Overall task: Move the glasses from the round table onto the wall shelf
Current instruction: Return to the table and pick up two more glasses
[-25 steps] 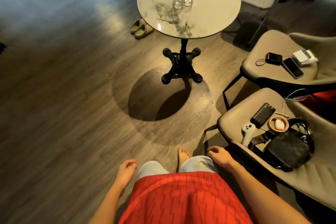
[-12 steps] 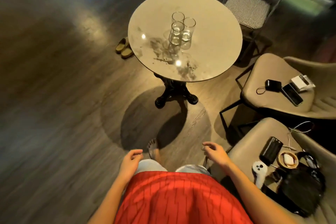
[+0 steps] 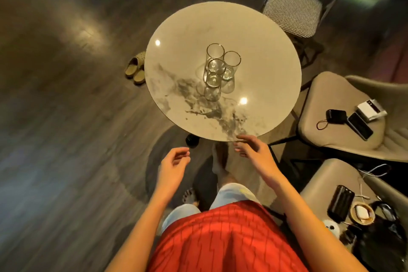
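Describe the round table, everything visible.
The round table has a glossy, pale, marble-look top with grey veining toward its near side and two bright reflections. Three clear glasses stand upright, clustered near its middle. One dark foot of its base shows beneath. The right hand is at its near rim; contact unclear.

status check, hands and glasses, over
Left hand open, empty. Right hand open, empty, by the round table near rim. Three glasses upright, clustered mid-table, untouched. Nothing in the way.
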